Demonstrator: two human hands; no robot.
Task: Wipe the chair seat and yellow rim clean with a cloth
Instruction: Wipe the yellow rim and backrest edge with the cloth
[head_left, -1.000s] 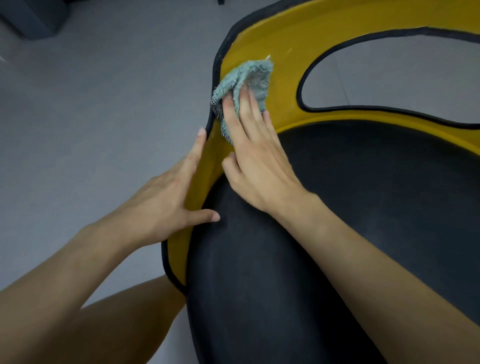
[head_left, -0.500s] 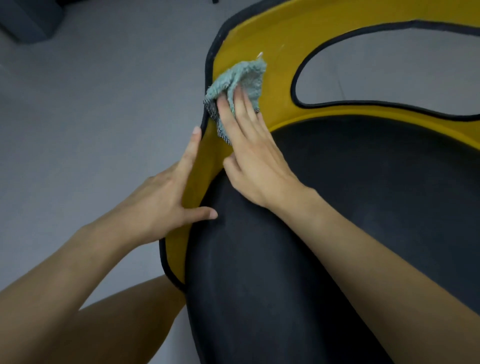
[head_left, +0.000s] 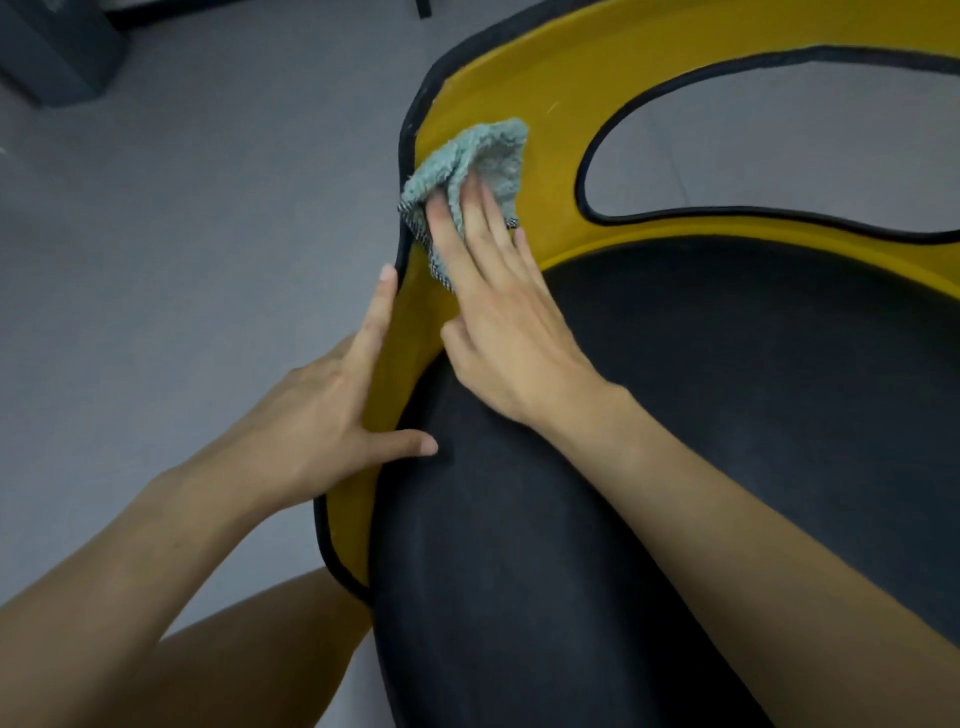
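A black chair seat (head_left: 675, 415) fills the lower right, ringed by a yellow rim (head_left: 561, 83) with black edging. A grey-green terry cloth (head_left: 483, 156) lies crumpled on the rim's left curve. My right hand (head_left: 498, 322) presses flat on the cloth, fingers spread over its lower part. My left hand (head_left: 322, 421) rests on the rim's outer left edge, forefinger along the black edging and thumb reaching onto the seat.
Grey floor (head_left: 182, 234) lies to the left and shows through the rim's oval opening (head_left: 779, 145). A dark box (head_left: 52, 47) stands at the top left corner. My bare knee (head_left: 249, 660) sits under the seat's front-left edge.
My right hand and the cloth have slid slightly up and left along the yellow rim. My left hand has stayed on the rim's edge.
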